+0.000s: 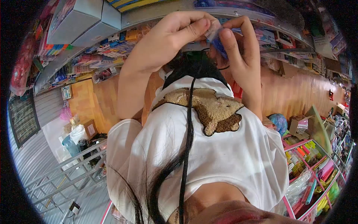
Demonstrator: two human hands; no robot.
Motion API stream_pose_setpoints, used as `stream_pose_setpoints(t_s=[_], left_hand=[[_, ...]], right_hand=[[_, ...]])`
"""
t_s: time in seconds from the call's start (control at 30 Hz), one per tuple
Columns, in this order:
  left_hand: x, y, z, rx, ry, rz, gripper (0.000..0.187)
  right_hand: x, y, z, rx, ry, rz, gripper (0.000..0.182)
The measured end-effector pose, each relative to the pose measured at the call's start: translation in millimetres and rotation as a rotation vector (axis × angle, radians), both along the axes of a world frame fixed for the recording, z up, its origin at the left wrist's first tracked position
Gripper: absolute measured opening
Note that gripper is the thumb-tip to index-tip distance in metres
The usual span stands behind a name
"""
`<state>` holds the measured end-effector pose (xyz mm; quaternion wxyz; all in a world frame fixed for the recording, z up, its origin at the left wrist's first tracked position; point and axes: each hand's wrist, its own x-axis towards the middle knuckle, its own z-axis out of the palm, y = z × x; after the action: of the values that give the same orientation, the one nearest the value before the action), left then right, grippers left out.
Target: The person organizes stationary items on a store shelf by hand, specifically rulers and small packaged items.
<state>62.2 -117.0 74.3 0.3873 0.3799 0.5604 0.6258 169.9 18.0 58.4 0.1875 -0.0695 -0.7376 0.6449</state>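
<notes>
A small clear plastic piece with something blue beside it sits between my two hands near the top of the head view. The fingertips of my left hand pinch the clear plastic from the left. On the other side, my right hand has thumb and fingers closed on the blue item, whose exact shape I cannot make out. Both hands are raised in front of shelves, close together, beyond the white shirt with its fuzzy brown animal patch.
Packed shelves run across the top, with pale boxes at upper left. A metal rack and white bag are at left. At lower right is a pink-edged bin rack of goods, below a cardboard box.
</notes>
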Motion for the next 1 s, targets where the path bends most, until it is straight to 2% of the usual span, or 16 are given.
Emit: stream_pose_setpoints(t_s=[0.13, 0.23, 0.33, 0.53, 0.63, 0.73, 0.8, 0.93, 1.0], left_hand=[[0, 3, -7, 0.068, -0.043, -0.012, 0.034], [3, 6, -12, 0.064, -0.052, 0.055, 0.034], [1, 3, -8, 0.063, -0.069, -0.005, 0.034], [1, 4, -6, 0.020, -0.023, -0.003, 0.032], [-4, 8, -13, 0.063, 0.230, 0.093, 0.030], [-3, 8, -14, 0.038, 0.254, 0.255, 0.020], [2, 10, 2, 0.062, 0.361, 0.315, 0.025], [-8, 8, -2, 0.188, 0.862, 0.319, 0.016], [-6, 6, 3, 0.180, 0.899, 0.347, 0.017]], right_hand=[[-2, -3, -6, 0.105, 0.080, -0.084, 0.017], [-1, -4, -4, 0.207, 0.041, -0.129, 0.017], [-1, -3, -6, 0.282, 0.061, -0.150, 0.016], [3, 0, -4, 0.175, 0.016, -0.104, 0.018], [2, 0, -4, 0.104, 0.025, -0.098, 0.018], [0, 3, -9, 0.163, 0.062, -0.099, 0.018], [0, 1, -7, 0.130, 0.054, -0.092, 0.017], [0, 0, -3, 0.116, -0.024, -0.067, 0.016], [2, -1, -1, 0.118, -0.055, -0.038, 0.016]])
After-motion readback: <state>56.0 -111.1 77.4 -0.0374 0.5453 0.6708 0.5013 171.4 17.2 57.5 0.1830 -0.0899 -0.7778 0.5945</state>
